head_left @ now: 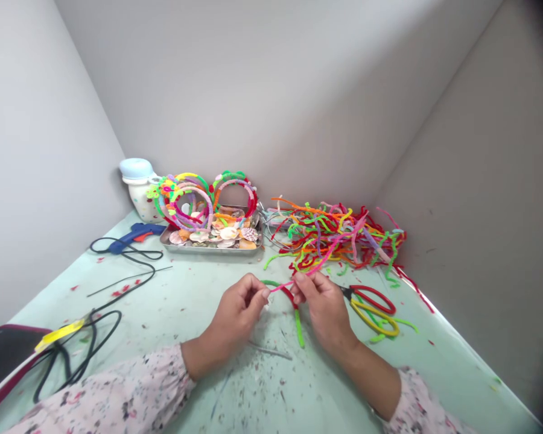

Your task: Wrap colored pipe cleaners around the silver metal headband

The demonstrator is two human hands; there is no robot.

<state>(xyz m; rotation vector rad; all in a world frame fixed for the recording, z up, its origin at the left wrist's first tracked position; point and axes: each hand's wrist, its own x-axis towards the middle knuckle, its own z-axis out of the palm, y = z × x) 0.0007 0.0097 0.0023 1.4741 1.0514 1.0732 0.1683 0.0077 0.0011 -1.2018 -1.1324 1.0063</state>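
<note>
A bright pink pipe cleaner stretches between my two hands above the table. My left hand pinches its near end between thumb and forefinger. With closed fingers, my right hand grips it a short way along, and the long free part slants up and right toward the heap. Below and between the hands lies a curved strip covered in green and red fuzz, partly hidden by the fingers. A thin grey strip rests on the table nearer to me. Scissors with red and yellow handles lie beside my right hand.
A metal tray holds seashells and several fuzzy coloured headbands. Right of it is a tangled heap of pipe cleaners. A blue glue gun with looping black cord lies left, before a white jar. Grey walls enclose the table.
</note>
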